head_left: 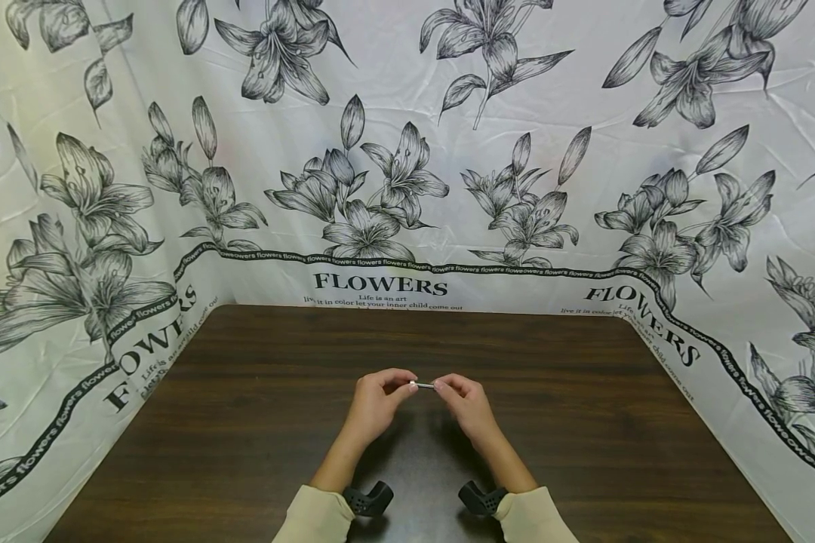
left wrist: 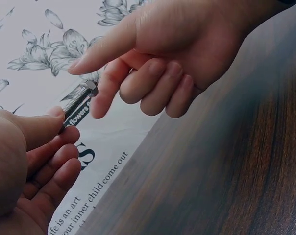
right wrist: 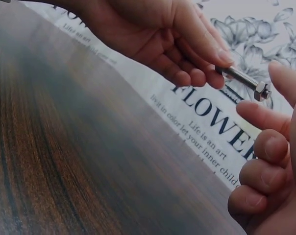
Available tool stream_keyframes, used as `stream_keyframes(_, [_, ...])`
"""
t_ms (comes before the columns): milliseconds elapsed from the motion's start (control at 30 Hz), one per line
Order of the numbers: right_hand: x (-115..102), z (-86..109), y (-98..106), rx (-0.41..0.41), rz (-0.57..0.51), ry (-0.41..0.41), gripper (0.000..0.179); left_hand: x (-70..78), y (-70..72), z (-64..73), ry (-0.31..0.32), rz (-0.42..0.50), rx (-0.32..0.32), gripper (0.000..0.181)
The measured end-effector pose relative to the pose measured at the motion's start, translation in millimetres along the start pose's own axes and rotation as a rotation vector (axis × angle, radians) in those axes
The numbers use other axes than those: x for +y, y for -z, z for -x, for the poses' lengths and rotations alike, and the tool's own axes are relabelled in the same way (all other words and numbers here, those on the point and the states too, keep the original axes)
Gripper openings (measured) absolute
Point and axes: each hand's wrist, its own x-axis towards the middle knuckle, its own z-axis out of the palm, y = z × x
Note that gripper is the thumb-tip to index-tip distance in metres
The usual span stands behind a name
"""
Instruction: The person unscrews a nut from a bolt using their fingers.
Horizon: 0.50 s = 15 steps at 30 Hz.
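Thumb and fingertips of my left hand [head_left: 373, 405] pinch one end of a silver threaded bolt [head_left: 424, 386], held above the table in the head view. A hex nut [right wrist: 260, 91] sits on the bolt near its other end, with a short tip of the bolt showing past it. My right hand [head_left: 472, 411] is just beside that end. In the right wrist view its thumb [right wrist: 287, 81] and index finger [right wrist: 260, 115] stand apart on either side of the nut, with small gaps. Its other fingers are loosely curled. The left fingertips hide the bolt's far end.
Below the hands lies a dark wood-grain table [head_left: 244, 452]. White cloth [head_left: 448, 188] with black flower prints and lettering hangs behind it and along both sides. Black devices [head_left: 370, 499] are strapped at the wrists, by the cream sleeves [head_left: 315, 516].
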Motion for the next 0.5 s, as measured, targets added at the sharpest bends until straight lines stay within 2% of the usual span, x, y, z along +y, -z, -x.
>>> stream_keyframes(200, [1.4,-1.2,0.7,-0.001,-0.006,-0.042,0.028,-0.5,-0.2,0.1,-0.004,0.003,0.001,0.012])
stream_keyframes(500, [0.1,0.2,-0.1,-0.008,-0.035,-0.005,0.024,-1.0,0.4,-0.2,-0.001,0.008,0.006,0.009])
